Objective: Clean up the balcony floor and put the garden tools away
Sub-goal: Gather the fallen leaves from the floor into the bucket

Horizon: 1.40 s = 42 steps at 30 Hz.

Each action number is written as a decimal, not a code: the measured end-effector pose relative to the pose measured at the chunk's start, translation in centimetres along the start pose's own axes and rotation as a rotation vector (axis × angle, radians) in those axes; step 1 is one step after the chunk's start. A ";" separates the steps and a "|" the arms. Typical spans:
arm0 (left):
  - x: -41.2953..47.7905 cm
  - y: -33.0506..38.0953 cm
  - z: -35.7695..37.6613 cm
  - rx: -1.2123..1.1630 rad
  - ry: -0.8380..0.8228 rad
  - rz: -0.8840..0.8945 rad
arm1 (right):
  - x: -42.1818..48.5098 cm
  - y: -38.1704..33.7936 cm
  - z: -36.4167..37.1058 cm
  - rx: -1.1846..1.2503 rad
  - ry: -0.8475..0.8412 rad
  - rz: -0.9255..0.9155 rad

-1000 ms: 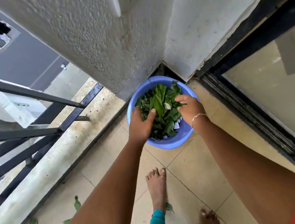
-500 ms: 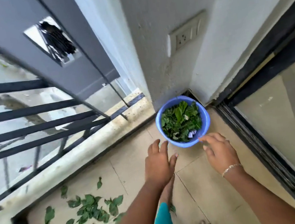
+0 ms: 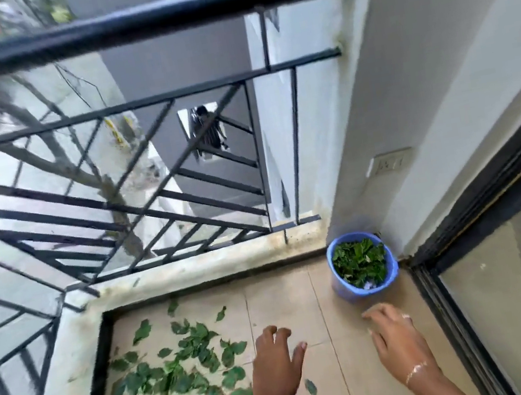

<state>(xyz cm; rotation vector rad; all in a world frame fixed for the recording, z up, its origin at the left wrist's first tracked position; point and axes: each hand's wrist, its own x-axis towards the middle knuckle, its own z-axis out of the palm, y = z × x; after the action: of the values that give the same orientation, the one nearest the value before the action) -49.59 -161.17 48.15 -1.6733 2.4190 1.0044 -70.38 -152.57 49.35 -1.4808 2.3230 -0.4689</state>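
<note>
Both hands hold nothing: the left hand [image 3: 275, 367] and the right hand [image 3: 397, 342] hover with loosely spread fingers over the beige tiled balcony floor [image 3: 280, 298]. Ahead of the right hand, a round blue plastic bucket [image 3: 348, 289] filled with green leaves stands in the corner beside the white wall. Loose green leaves [image 3: 179, 375] lie scattered to the left, near the black metal railing [image 3: 117, 27].

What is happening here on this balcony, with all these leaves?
A person is clearing leaves off the balcony floor. A blue bucket stands in the corner between the wall and the sliding door, already filled with green leaves. The left hand and right hand are both empty, fingers relaxed, above the tiles. Many loose leaves lie scattered to the left, near the railing.
</note>
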 end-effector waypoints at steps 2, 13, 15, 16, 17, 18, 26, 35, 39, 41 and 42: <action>-2.3 -2.3 -0.5 -0.038 0.031 -0.011 | -2.4 -1.5 0.3 -0.025 0.071 -0.096; -20.7 -17.6 -3.1 -0.084 0.110 -0.012 | -19.8 -12.8 6.0 -0.030 0.134 0.034; -24.1 -20.3 -3.1 -0.112 0.124 -0.034 | -23.0 -15.3 6.8 -0.015 0.099 0.077; -25.7 -21.4 -3.2 -0.118 0.112 -0.054 | -24.5 -16.3 7.2 -0.006 0.074 0.083; -27.2 -22.5 -3.1 -0.124 0.095 -0.075 | -26.1 -17.2 7.4 0.005 0.060 0.080; -28.5 -23.5 -3.0 -0.129 0.080 -0.092 | -27.8 -17.9 7.6 0.012 0.047 0.076; -34.8 -25.8 -0.4 -0.189 0.036 -0.148 | -38.4 -18.1 8.6 -0.090 -0.124 0.109; -37.4 -22.8 3.6 -0.099 -0.097 -0.053 | -44.2 -13.9 9.7 -0.040 -0.177 0.338; -37.9 -18.9 6.3 -0.091 -0.195 0.004 | -48.3 -10.6 9.1 0.025 -0.151 0.445; -38.2 -16.2 7.8 -0.081 -0.232 0.046 | -50.3 -8.5 8.5 0.066 -0.124 0.516; -38.4 -15.0 8.5 -0.070 -0.244 0.060 | -51.1 -7.5 8.1 0.073 -0.115 0.533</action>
<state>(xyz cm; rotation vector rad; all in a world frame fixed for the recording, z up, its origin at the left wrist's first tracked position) -23.53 -128.16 48.49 -1.4084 2.3120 1.2347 -40.48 -109.73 51.22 -0.7798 2.4450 -0.3053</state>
